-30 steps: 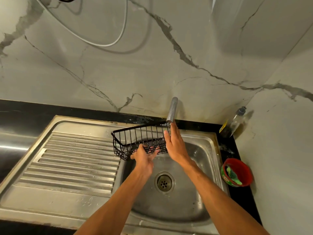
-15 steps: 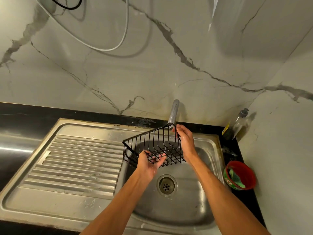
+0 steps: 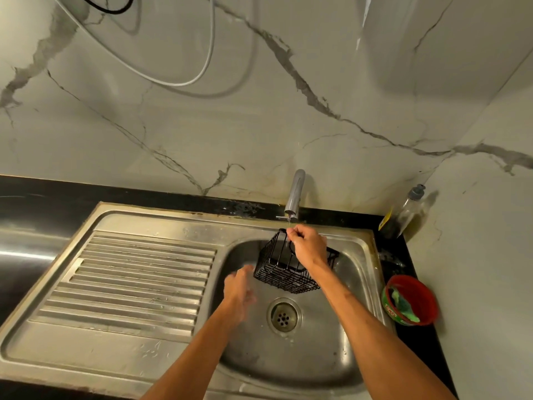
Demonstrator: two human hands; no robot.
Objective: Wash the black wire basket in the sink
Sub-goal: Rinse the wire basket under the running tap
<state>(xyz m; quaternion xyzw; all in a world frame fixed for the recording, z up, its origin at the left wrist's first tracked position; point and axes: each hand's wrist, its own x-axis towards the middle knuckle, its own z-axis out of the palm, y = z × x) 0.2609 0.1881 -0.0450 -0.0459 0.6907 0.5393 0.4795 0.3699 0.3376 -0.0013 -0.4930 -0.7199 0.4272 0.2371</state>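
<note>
The black wire basket hangs tilted over the steel sink bowl, just below the tap. A thin stream of water runs from the tap's spout onto the basket's top edge. My right hand grips the basket's upper rim from above. Apart from the basket, my left hand is blurred at the bowl's left side, fingers loose and holding nothing. The drain lies under the basket.
A ribbed steel drainboard lies left of the bowl. On the black counter at the right stand a red tub holding a green scrubber and a soap dispenser bottle in the corner. Marble walls close the back and right.
The basket moved right from the drainboard's edge to under the tap and tilted up. My left hand let go of it and dropped back; my right hand now holds it alone.
</note>
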